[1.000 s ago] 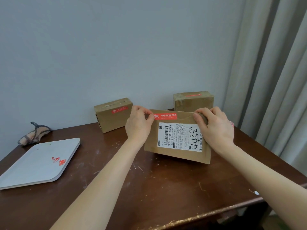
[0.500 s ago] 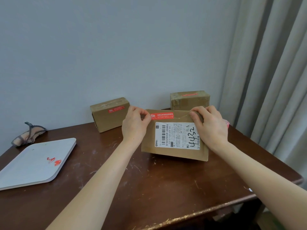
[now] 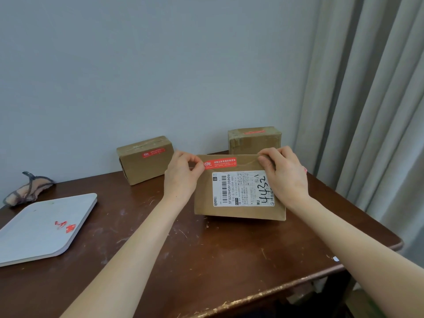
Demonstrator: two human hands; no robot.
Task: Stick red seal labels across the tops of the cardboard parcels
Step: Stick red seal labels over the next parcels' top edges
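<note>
Pressing a seal onto the front parcel (image 3: 239, 203), which stands on the table (image 3: 206, 260) with its printed address sheet (image 3: 238, 189) facing the person.

- Red seal label (image 3: 220, 162): lies along the parcel's upper edge, left of centre.
- Left hand (image 3: 183, 177): thumb and forefinger pinch the label's left end.
- Right hand (image 3: 284, 175): fingers curl over the parcel's upper right corner, steadying it.
- Method, as judged: smooth the label outward from its middle and fold any free end over the top without creases.
- Left rear parcel (image 3: 144, 159) and right rear parcel (image 3: 254, 140): behind the front parcel, each already labelled red. All are shut, contents unseen.
- Tray (image 3: 41, 237): well left of the parcel, holding two small red scraps (image 3: 66, 227).
</note>
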